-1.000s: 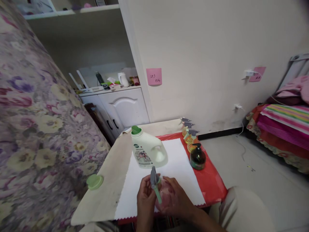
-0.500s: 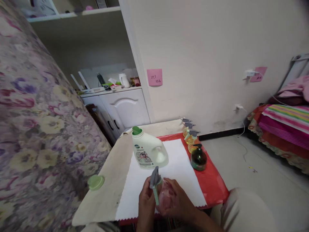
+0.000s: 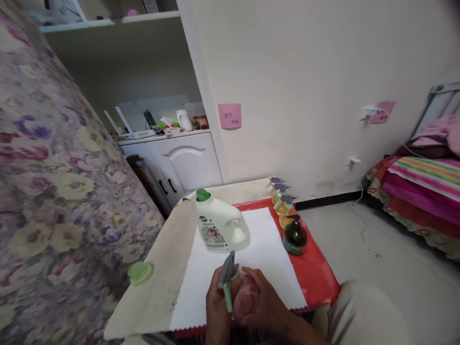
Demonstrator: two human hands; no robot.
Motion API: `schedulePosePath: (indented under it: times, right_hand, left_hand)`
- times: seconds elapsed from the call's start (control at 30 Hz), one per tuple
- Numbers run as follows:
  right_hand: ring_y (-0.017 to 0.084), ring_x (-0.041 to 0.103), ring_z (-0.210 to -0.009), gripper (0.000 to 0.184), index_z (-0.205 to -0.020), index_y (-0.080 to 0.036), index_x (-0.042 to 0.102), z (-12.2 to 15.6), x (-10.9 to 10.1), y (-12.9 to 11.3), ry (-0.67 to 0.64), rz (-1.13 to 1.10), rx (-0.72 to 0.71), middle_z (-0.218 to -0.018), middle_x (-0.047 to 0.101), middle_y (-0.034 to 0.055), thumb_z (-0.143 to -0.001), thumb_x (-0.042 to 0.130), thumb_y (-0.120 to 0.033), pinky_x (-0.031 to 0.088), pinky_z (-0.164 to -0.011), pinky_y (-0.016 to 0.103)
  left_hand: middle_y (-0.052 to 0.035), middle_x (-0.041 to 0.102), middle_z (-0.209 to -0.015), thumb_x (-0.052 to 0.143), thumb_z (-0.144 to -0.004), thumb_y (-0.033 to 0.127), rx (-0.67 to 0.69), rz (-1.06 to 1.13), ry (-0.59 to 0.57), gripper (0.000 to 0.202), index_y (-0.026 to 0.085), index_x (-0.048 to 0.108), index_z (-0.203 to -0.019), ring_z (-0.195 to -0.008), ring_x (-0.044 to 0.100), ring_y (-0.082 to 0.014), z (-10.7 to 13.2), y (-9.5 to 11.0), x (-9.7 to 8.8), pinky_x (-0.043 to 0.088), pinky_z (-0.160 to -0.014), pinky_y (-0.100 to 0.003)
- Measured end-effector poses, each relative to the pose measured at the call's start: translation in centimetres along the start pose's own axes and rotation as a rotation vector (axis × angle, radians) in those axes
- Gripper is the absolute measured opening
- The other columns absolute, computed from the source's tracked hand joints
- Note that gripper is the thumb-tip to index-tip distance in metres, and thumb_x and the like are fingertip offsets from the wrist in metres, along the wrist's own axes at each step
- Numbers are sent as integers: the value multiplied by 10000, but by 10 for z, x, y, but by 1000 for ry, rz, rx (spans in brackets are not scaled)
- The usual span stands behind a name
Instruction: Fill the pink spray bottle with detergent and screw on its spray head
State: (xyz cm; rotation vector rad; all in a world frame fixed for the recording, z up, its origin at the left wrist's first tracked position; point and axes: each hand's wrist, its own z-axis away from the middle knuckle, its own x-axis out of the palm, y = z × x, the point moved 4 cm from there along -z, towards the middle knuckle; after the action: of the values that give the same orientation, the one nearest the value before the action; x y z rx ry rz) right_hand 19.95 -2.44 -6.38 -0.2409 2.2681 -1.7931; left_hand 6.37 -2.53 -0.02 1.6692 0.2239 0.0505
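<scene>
Between my hands, over the near edge of the table, is a clear pinkish spray bottle (image 3: 247,299) with a grey and green trigger head, tilted. My right hand (image 3: 273,304) wraps round the bottle's body. My left hand (image 3: 216,304) is closed at the trigger head, its fingers partly hidden behind it. Just beyond them a large pale green detergent jug (image 3: 219,230) stands upright on a white sheet (image 3: 264,254), its mouth uncapped and showing a green spout. A light green cap (image 3: 140,272) lies on the table to the left.
Along the table's right side, on red cloth (image 3: 316,275), stand a dark pump bottle (image 3: 295,238) and several spray bottles (image 3: 286,213). A floral curtain (image 3: 72,191) hangs at left. Behind are a white cabinet (image 3: 192,160) and a wall; a bed (image 3: 424,187) is at right.
The trigger head in my hands has turned and tilted slightly toward the left. Both hands stay round the spray bottle. The jug and the other bottles stand as before.
</scene>
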Motion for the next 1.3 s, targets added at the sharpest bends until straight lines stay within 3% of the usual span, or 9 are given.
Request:
schedulePosePath:
  times: [0.23,0.43,0.67,0.8,0.93,1.07,1.17,1.3]
  right_hand:
    - [278,547,-1095,948,-1295,-277,416,3,-2,-9,-16,-155,-5,-1204,536,45,-444,797,-105,463,-935,412]
    - [295,533,-1143,976,-1285,-273,416,8,-2,-10,-54,-201,33,-1239,548,46,-421,848,-137,431,-980,431]
    - [296,475,-1230,1040,-1338,-262,383,6,1,-8,-42,-209,-58,-1310,496,73,-416,847,-133,370,-1049,451]
    - [273,538,-1154,962,-1311,-259,402,4,1,-18,30,-142,-48,-1230,539,66,-456,820,-113,441,-993,424]
    - [261,548,-1141,839,-1269,-260,436,4,-3,-34,118,-36,-74,-1215,551,68,-517,790,-145,440,-1004,410]
    - [268,525,-1178,853,-1269,-255,427,9,-13,-41,210,12,-34,-1232,546,68,-501,778,-135,412,-1040,413]
    - [276,524,-1184,802,-1264,-240,412,19,-28,-39,336,33,2,-1247,546,83,-539,739,-136,413,-1037,417]
    - [298,498,-1203,803,-1280,-253,348,38,-62,-22,599,177,112,-1280,519,93,-573,720,-178,398,-1039,473]
  left_hand:
    - [-94,717,-1109,712,-697,353,-11,-7,-76,390,193,694,-1052,-1011,656,-296,-2,-3,2,527,-858,-337]
    - [-66,735,-1051,632,-764,311,-33,72,-196,385,217,661,-1136,-936,677,-272,0,1,4,552,-761,-318]
    - [-59,728,-1086,665,-745,314,3,71,-204,405,215,661,-1138,-984,663,-281,1,1,4,543,-834,-331]
    - [-84,668,-1227,649,-764,381,-17,82,-253,487,212,613,-1219,-1121,603,-307,-2,-7,2,499,-950,-386]
    - [-77,612,-1312,604,-791,448,39,40,-206,497,219,606,-1232,-1233,520,-308,-6,-10,-9,368,-1081,-434]
    - [-67,633,-1279,584,-812,452,32,7,-216,443,222,620,-1189,-1234,522,-290,-8,-9,-15,371,-1075,-426]
    - [-84,667,-1219,605,-795,457,12,-21,-220,428,211,627,-1144,-1180,569,-283,-16,-18,-20,391,-1054,-424]
    - [-116,706,-1134,645,-740,483,-35,-65,-231,461,183,638,-1091,-1124,609,-298,-29,-51,-28,414,-1025,-454]
